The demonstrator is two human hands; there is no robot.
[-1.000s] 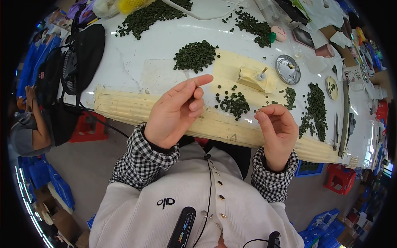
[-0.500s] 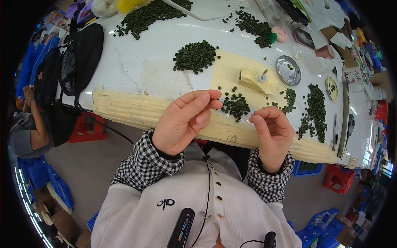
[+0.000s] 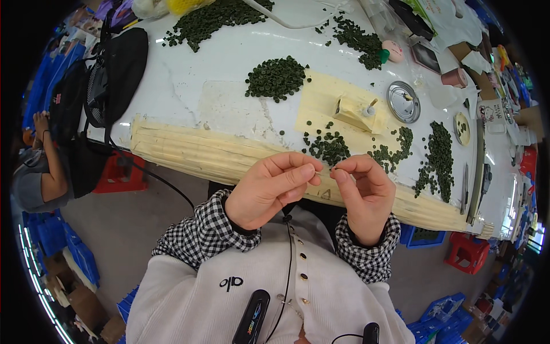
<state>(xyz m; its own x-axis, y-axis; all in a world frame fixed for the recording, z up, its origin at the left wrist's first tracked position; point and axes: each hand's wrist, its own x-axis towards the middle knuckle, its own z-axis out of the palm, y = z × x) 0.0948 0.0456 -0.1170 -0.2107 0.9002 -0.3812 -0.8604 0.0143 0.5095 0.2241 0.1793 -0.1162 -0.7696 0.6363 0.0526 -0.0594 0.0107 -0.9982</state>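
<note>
My left hand [image 3: 272, 192] and my right hand [image 3: 368, 198] are held up close together over the table's near edge, with a small gap between their fingertips. Thumb and forefinger are pinched on each hand. Whatever sits in the pinches is too small to make out. Just beyond my fingertips lies a loose cluster of small dark green round pieces [image 3: 331, 148]. Behind it, a block wrapped in yellowish tape [image 3: 354, 116] carries a short upright peg [image 3: 372, 105]. A larger heap of dark green pieces [image 3: 277, 78] lies farther back.
More green pieces [image 3: 440, 155] lie to the right, near tweezers [image 3: 465, 189]. A round metal lid [image 3: 403, 102] and a small cream dish [image 3: 462, 128] are nearby. Tape-covered padding [image 3: 189, 146] lines the near edge. A black bag [image 3: 123, 74] stands left; another person's arm [image 3: 52, 166] shows beyond it.
My hands have come closer together and lower. The left moved right and down toward me, the right slightly left. Both stay pinched. The whole view has shifted a little.
</note>
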